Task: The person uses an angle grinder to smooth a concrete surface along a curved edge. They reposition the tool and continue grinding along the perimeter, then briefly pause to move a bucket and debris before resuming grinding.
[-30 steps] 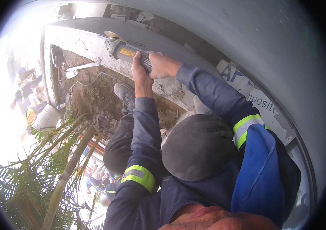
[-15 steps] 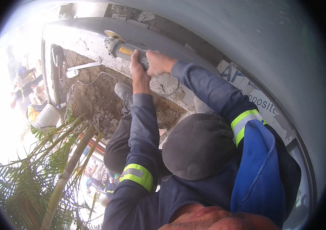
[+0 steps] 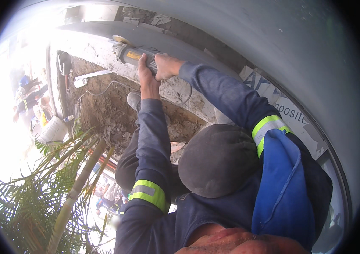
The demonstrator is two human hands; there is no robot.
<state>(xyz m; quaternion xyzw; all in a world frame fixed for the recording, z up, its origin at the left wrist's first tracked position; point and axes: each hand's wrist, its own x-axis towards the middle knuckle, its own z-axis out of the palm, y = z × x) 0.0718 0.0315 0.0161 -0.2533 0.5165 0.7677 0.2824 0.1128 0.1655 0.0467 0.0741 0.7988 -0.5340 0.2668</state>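
Grinder work, by the look of it: both hands are wrapped around a grey angle grinder with a yellow label, held up against the rough concrete edge of a slab that runs along the top of a dug-out pit. The left hand comes up from below and closes its fingers round the tool's body; the right hand grips from above, just behind it, fist closed tight on the ribbed handle. The disc sits at the far end of the tool, touching or just beside the concrete; I cannot tell which. A thin cable trails from the tool down across the soil of the pit, and a white pipe lies near the pit's far edge. One shoe is planted in the loose earth directly under the tool.

From where I stand the worries are plain. The hands are bare and close behind the disc, so a kick from the tool as it bites the concrete could throw it back toward the fingers. The cable hangs slack near the foot and could snag. The footing is crumbly soil, and a slip would pull the grinder off its line. Palm fronds crowd in at the lower left.
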